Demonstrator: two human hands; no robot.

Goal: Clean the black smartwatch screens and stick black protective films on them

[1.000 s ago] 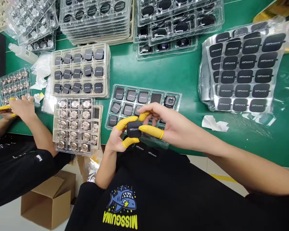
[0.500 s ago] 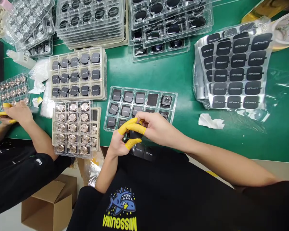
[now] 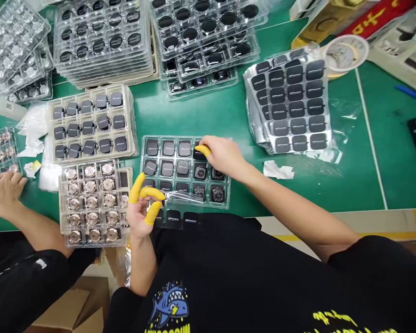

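- Head view: right hand (image 3: 223,156) reaches over the clear compartment tray (image 3: 186,171) on the green tabletop (image 3: 229,111), yellow-capped fingertip (image 3: 203,150) pressing a black square watch body (image 3: 198,155) into a top-row cell; grip closed on that piece
- Left hand (image 3: 141,208) sits at the tray's near-left corner, yellow-capped fingers (image 3: 151,193) curled loosely; fingers touch the edge of a clear film sheet (image 3: 180,198) lying over the tray's front row; cannot tell if the grip actually pinches it
- Tray cells: left and middle ones hold black squares face up, right ones hold bodies with round sensor backs showing
- Two black branded stickers (image 3: 182,219) lie just below the tray at the tabletop edge
- Left of the tray: a beige tray of black watch bodies (image 3: 90,122), and in front of it a tray of rose-gold round backs (image 3: 92,201)
- Right of the tray: a stack of sticker sheets (image 3: 289,106) in plastic wrap, a crumpled white scrap (image 3: 278,170) near it
- Far side: stacks of clear blister trays (image 3: 104,41)
- Far left: another person's hand (image 3: 3,192) rests on the tabletop
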